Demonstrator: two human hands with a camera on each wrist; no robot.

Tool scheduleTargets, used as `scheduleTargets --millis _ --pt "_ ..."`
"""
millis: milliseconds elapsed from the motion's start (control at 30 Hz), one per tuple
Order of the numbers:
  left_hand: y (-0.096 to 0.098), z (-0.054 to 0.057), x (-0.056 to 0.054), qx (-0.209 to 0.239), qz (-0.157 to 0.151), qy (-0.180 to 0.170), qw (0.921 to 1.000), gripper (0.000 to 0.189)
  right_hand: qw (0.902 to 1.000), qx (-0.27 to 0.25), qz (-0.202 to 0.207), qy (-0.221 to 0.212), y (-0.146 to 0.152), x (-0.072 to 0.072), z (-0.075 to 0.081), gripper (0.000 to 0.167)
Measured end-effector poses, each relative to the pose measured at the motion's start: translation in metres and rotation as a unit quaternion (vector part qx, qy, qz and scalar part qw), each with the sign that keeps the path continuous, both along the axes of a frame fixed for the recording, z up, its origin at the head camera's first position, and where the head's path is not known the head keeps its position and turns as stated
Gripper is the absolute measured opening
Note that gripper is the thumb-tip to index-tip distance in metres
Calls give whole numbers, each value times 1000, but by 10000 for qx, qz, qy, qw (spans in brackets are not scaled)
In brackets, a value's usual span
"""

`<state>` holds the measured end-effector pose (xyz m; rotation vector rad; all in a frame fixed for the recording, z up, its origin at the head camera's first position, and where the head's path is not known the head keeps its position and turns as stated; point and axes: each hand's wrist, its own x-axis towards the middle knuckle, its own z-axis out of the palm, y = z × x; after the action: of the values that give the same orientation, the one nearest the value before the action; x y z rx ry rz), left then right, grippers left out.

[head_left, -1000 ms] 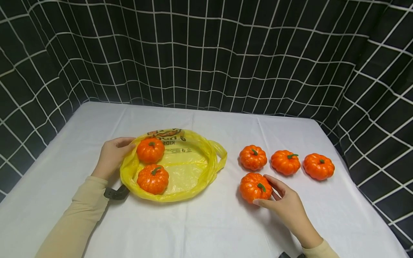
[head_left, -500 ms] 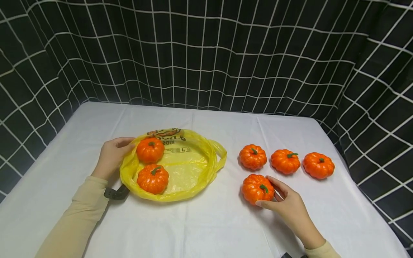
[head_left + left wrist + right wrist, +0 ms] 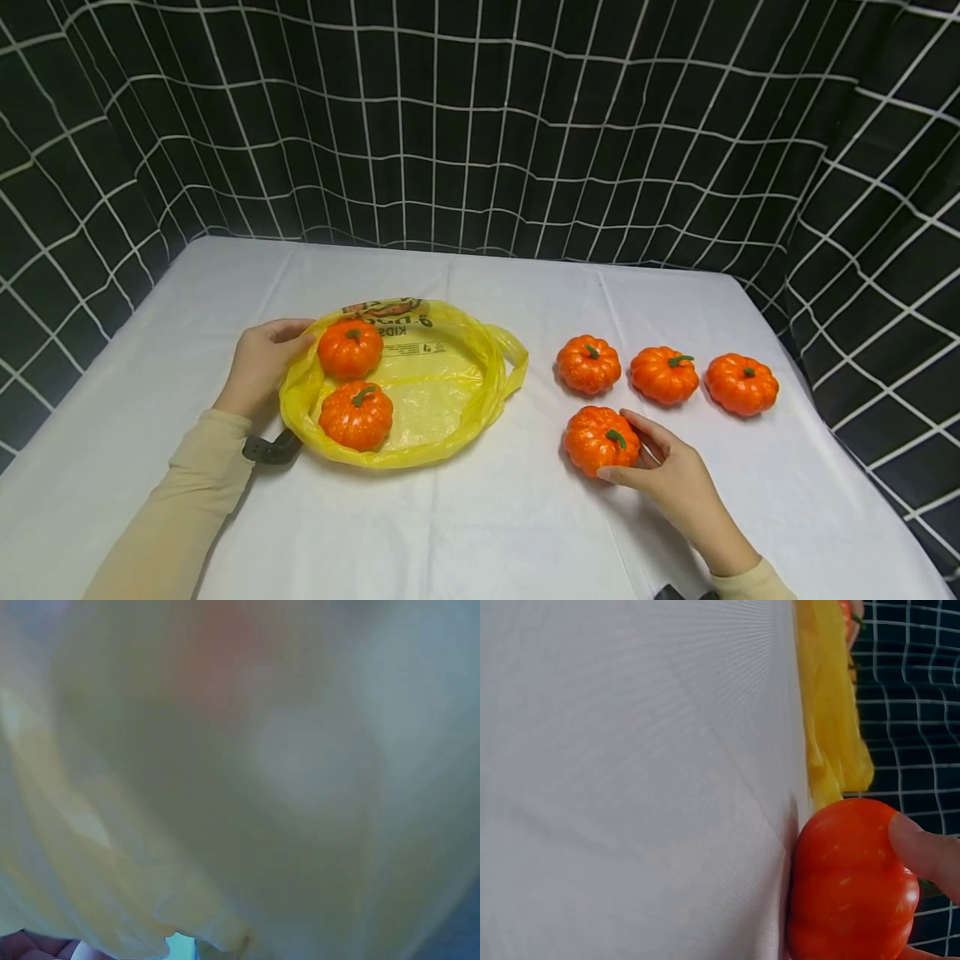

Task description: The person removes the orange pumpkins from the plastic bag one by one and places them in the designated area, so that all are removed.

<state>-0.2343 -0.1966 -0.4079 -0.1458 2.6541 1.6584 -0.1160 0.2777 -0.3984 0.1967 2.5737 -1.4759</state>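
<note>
A yellow plastic bag (image 3: 420, 408) lies with its mouth spread wide on the white table. Inside its left part sit two small orange pumpkins, one toward the back (image 3: 350, 349) and one nearer the front (image 3: 356, 417). My left hand (image 3: 261, 360) holds the bag's left rim, its fingertips partly hidden by the plastic. Blurred yellow film (image 3: 247, 825) fills most of the left wrist view. To the right of the bag, my right hand (image 3: 678, 492) grips another small pumpkin (image 3: 600, 442) with the thumb at its front and fingers behind. In the right wrist view this pumpkin (image 3: 851, 885) rests against the tablecloth.
Behind the right hand, three more pumpkins stand in a row: left (image 3: 588, 365), middle (image 3: 663, 376) and right (image 3: 742, 384). A bag handle loop (image 3: 513, 362) sticks out to the right. Dark grid-patterned cloth (image 3: 480, 125) hangs around the white-covered table (image 3: 480, 542).
The right hand and its pumpkin have shifted slightly right and toward me, then nearly stopped. My left hand and the bag have stayed in place.
</note>
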Motion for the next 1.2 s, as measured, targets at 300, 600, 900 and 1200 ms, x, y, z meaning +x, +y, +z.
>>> scheduleTargets --millis 300,600,900,1200 --pt "0 0 0 65 8 -4 10000 44 9997 195 147 -47 1 0 4 90" --pt "-1 -1 -1 37 -9 46 10000 44 9982 472 118 338 -6 4 14 92" --pt "-3 -1 -3 91 52 -42 9999 43 9914 111 316 1262 -49 6 33 78" --pt "-2 -3 -4 221 84 -163 9996 43 9834 -638 1096 1300 -94 -13 33 77"
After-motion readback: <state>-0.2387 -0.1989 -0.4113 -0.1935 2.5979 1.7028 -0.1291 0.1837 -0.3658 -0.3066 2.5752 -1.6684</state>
